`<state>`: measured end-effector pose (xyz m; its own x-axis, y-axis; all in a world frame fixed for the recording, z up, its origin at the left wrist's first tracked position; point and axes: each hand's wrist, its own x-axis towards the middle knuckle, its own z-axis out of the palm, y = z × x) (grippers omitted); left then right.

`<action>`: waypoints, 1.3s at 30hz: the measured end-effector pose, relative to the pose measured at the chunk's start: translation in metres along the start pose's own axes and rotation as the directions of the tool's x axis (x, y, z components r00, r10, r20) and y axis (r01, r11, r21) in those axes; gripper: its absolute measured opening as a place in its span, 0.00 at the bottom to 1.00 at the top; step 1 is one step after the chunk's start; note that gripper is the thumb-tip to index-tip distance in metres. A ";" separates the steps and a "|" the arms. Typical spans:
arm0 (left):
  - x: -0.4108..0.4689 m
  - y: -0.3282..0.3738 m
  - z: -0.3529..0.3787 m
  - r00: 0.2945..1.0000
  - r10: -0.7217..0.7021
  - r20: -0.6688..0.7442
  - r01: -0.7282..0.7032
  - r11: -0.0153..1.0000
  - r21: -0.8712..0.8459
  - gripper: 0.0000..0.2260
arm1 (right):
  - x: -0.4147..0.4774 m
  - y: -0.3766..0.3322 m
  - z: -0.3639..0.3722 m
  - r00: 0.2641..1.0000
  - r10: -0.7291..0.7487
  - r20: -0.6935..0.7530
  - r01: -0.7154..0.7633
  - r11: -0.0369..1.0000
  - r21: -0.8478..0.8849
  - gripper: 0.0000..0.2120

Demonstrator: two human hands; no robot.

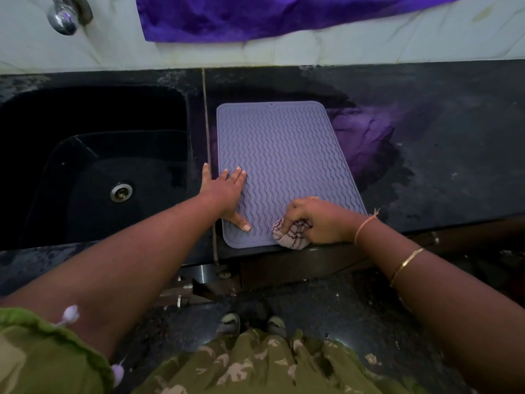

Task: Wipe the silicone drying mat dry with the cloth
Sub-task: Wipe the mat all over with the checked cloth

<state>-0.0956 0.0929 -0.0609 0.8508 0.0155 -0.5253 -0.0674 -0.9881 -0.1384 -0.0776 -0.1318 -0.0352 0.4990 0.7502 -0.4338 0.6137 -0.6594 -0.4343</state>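
At the far left a chrome tap [64,17] is sticking out above the dark sink [93,166]. Just right of it, your left hand [224,191] is lying flat with fingers straight and spread, pressing the near left part of the silicone drying mat [284,149] on the black counter [454,166]. Further right, your right hand [321,220] is curling round the bunched cloth [291,237], holding it on the mat's near edge, while purple fabric [255,15] is draping down the pale far wall [369,44].
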 end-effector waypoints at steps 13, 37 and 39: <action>0.000 0.004 -0.004 0.999 -0.017 0.033 0.015 0.998 0.058 0.61 | 0.038 -0.017 -0.006 0.990 0.094 -0.106 -0.087 0.994 0.068 0.23; 0.011 0.005 -0.018 0.988 -0.044 0.148 0.039 0.999 0.034 0.60 | 0.048 0.084 -0.047 0.995 0.037 -0.088 0.095 -0.465 0.880 0.34; 0.021 0.004 -0.035 0.982 -0.051 0.184 0.054 0.999 -0.008 0.54 | 0.062 0.084 -0.050 0.994 0.037 -0.099 0.104 -0.502 0.858 0.37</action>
<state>-0.0599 0.0839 -0.0425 0.7429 0.0941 -0.6627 -0.0171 -0.9871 -0.1593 0.0352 -0.1380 -0.0593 0.5794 0.7267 -0.3689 -0.7814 0.3667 -0.5049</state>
